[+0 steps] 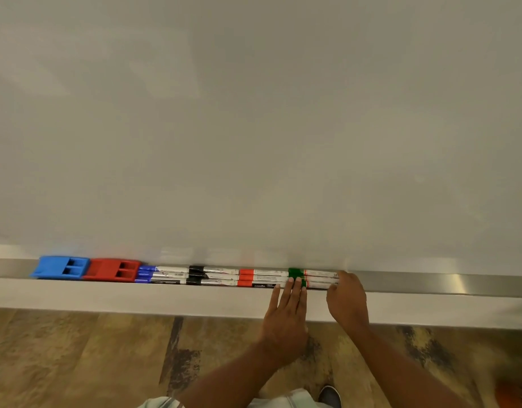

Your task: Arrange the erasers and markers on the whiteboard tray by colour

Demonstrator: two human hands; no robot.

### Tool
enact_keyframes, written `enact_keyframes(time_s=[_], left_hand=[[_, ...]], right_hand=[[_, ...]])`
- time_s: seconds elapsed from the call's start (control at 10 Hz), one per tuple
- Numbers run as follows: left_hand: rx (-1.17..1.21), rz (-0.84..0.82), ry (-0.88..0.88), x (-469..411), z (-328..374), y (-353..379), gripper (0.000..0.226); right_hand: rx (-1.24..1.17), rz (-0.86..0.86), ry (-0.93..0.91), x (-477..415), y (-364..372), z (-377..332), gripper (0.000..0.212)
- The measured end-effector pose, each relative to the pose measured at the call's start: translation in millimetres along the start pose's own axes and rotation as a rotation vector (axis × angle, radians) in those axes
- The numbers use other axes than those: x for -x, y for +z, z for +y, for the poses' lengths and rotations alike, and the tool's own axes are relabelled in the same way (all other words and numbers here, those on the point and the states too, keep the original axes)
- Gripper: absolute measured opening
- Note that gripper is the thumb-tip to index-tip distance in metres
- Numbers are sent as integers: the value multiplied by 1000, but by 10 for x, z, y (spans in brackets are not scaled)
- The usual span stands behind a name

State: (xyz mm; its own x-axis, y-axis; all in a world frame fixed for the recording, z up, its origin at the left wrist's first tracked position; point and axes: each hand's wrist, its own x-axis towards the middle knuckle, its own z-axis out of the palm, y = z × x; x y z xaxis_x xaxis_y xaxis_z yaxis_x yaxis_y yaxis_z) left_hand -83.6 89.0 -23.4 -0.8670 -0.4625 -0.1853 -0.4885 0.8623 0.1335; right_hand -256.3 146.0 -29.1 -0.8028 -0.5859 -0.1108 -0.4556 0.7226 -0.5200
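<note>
Whiteboard tray [430, 282] held, left to right: blue eraser [61, 267], red eraser [112, 270] touching it, then bundled blue markers [162, 275], black markers [212, 276], red markers [262, 278] and green markers [315, 278], end to end. Left hand [286, 316] lay flat, straight fingers [295, 290] resting on the green caps. Right hand [348, 301] sat near it at the green markers' right end, fingers bent over the tips (grip or mere touch, could not tell). Hands stayed apart.

An eraser [61, 267] lies leftmost on the tray [430, 285] under the whiteboard [253, 128], a second eraser [112, 270] just right of it. Then come markers [215, 276] in rows, end to end, with the left hand [286, 316] and right hand [349, 301] at the rightmost ones.
</note>
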Motion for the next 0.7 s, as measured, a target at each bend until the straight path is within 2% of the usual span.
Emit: enact_keyframes(time_s=[0.3,0.4,0.6,0.7], left_hand=[[43,6,72,218,-388,242,78],[56,-24,107,271,-484,282,77],[37,-29,87,381,-616,161,84],[22,50,23,394,-630,97,87]], right_hand=[[-40,-17,160,9,-6,-183,26],[-56,-13,124,31,16,-129,25],[192,-70,-8,217,-11,-24,52],[249,-45,-101,297,-48,-19,62]])
